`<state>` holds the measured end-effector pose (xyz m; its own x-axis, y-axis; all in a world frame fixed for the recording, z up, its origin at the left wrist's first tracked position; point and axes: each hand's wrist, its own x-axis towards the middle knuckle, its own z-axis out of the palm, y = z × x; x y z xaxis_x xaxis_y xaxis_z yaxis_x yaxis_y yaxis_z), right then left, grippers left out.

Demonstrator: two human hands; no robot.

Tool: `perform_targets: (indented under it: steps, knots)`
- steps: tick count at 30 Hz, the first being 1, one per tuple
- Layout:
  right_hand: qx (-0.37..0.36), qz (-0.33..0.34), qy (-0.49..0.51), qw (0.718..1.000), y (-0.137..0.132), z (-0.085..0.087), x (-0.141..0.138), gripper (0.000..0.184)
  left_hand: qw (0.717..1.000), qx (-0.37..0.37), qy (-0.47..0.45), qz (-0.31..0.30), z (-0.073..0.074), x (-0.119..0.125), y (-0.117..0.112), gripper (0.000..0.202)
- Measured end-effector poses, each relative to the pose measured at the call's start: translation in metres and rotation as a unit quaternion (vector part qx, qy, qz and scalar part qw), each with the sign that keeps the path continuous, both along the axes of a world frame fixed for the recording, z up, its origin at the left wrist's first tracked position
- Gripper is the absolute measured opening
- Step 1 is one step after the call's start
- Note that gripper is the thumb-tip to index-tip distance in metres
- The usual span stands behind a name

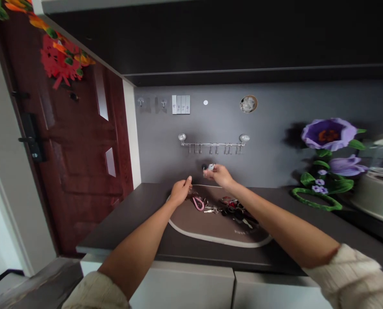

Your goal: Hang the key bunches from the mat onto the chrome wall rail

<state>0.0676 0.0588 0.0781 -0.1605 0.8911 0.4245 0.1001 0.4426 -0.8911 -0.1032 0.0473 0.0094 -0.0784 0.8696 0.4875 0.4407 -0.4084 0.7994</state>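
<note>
My right hand (220,175) is raised in front of the grey wall, below the hook rail (213,145). Its fingers pinch a small black-and-white piece (211,167), too small to name surely. Lower and to the left, my left hand (180,192) is closed over the back left of the oval brown mat (207,240), thumb up; what it holds is hidden. Just right of it lies a pink strap loop (198,204) with a ring. Several keys (213,210) and key rings form a pile on the mat, partly behind my right forearm.
A shelf (217,38) overhangs the counter (130,223). Purple fabric flowers (329,133) and a pale appliance with a clear top (378,189) stand at right. Left is a dark red door (82,180). Two clear hooks (141,102) and a switch panel (181,104) are on the wall.
</note>
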Motion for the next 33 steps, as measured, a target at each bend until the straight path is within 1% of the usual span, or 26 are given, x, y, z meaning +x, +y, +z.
perform_targets:
  steps: [2, 3, 5, 6, 8, 12, 14, 16, 18, 20, 22, 23, 24, 26, 28, 30, 33]
  knots:
    - [-0.016, 0.022, -0.075, 0.997, -0.012, -0.015, 0.014, 0.019, 1.0, -0.005, -0.008, -0.005, 0.0, -0.001, -0.002, 0.053]
    - [-0.028, 0.035, -0.109, 0.993, -0.018, -0.02, 0.021, 0.018, 1.0, -0.007, -0.011, -0.008, 0.001, -0.001, -0.004, 0.053]
    - [-0.061, 0.059, -0.152, 0.985, -0.028, -0.022, 0.031, 0.02, 1.0, -0.01, -0.014, -0.014, 0.003, -0.001, -0.01, 0.05]
    - [-0.077, 0.073, -0.163, 0.981, -0.033, -0.019, 0.034, 0.023, 1.0, -0.008, -0.013, -0.022, 0.005, -0.001, -0.015, 0.048]
    - [-0.098, 0.097, -0.17, 0.976, -0.041, -0.009, 0.041, 0.027, 0.999, -0.002, -0.022, -0.042, 0.008, 0.0, -0.025, 0.04]
    - [-0.088, 0.108, -0.161, 0.977, -0.054, 0.02, 0.054, 0.027, 0.992, 0.011, -0.094, -0.086, 0.02, 0.005, -0.045, 0.023]
    - [-0.082, 0.119, -0.175, 0.974, -0.059, 0.034, 0.061, 0.025, 0.986, 0.019, -0.11, -0.122, 0.031, 0.009, -0.054, 0.025]
    - [-0.087, 0.139, -0.185, 0.969, -0.065, 0.046, 0.067, 0.025, 0.982, 0.007, -0.096, -0.164, 0.047, 0.014, -0.064, 0.031]
    - [-0.134, 0.185, -0.184, 0.956, -0.072, 0.054, 0.07, 0.026, 0.975, -0.021, -0.061, -0.211, 0.067, 0.02, -0.074, 0.031]
    - [-0.182, 0.241, -0.161, 0.94, -0.08, 0.058, 0.071, 0.025, 0.963, -0.065, -0.031, -0.261, 0.088, 0.026, -0.085, 0.029]
    - [-0.21, 0.293, -0.109, 0.926, -0.085, 0.058, 0.07, 0.026, 0.937, -0.114, -0.034, -0.329, 0.105, 0.032, -0.095, 0.032]
    - [-0.217, 0.317, -0.075, 0.92, -0.087, 0.056, 0.07, 0.032, 0.918, -0.135, -0.054, -0.368, 0.11, 0.034, -0.098, 0.037]
    - [-0.221, 0.339, -0.04, 0.913, -0.088, 0.054, 0.069, 0.041, 0.903, -0.152, -0.076, -0.394, 0.113, 0.037, -0.1, 0.044]
    - [-0.222, 0.37, 0.027, 0.902, -0.089, 0.045, 0.067, 0.055, 0.878, -0.188, -0.118, -0.424, 0.112, 0.04, -0.1, 0.054]
    - [-0.219, 0.381, 0.073, 0.895, -0.089, 0.033, 0.066, 0.061, 0.862, -0.219, -0.158, -0.429, 0.102, 0.04, -0.097, 0.06]
    - [-0.221, 0.376, 0.099, 0.894, -0.089, 0.019, 0.066, 0.062, 0.849, -0.237, -0.198, -0.429, 0.086, 0.038, -0.092, 0.062]
    - [-0.234, 0.362, 0.123, 0.894, -0.091, -0.003, 0.068, 0.062, 0.835, -0.262, -0.239, -0.42, 0.059, 0.033, -0.089, 0.064]
